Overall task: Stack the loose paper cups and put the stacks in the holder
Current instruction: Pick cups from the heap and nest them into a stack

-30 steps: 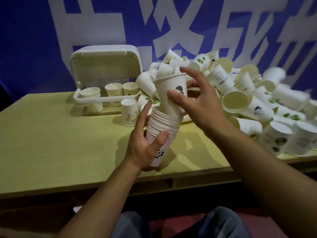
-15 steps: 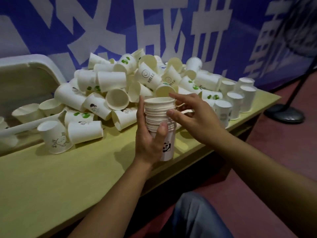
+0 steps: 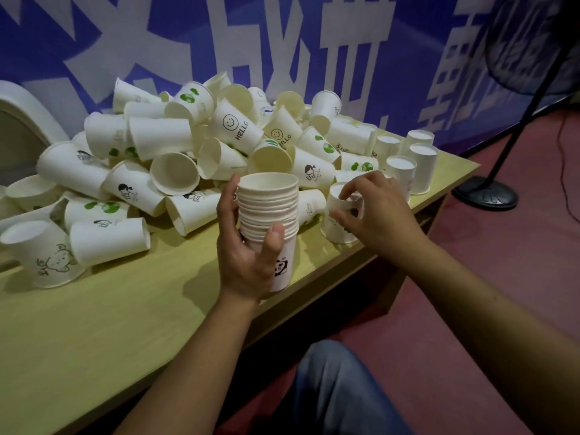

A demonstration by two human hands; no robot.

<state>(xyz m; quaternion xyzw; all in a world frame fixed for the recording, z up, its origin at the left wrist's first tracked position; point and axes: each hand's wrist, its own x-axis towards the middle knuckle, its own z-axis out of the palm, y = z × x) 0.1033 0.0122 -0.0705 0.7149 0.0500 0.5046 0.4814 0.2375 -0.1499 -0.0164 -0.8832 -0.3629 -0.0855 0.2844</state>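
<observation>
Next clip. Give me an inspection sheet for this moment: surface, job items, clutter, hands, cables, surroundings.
Surface: yellow-green table, near part bare.
Job's things: nested stack of cups, upright, panda print on the bottom cup; pile of loose cups lying every way; inverted cup at the pile's right; white holder only partly in frame at left.
Clutter: nothing seen.
Hands: left hand has its grip round the stack; right hand has fingers curled on the inverted cup.
Cables: thin dark cable on the floor, far right.
Surroundings: blue banner behind; black stand base on red floor.
</observation>
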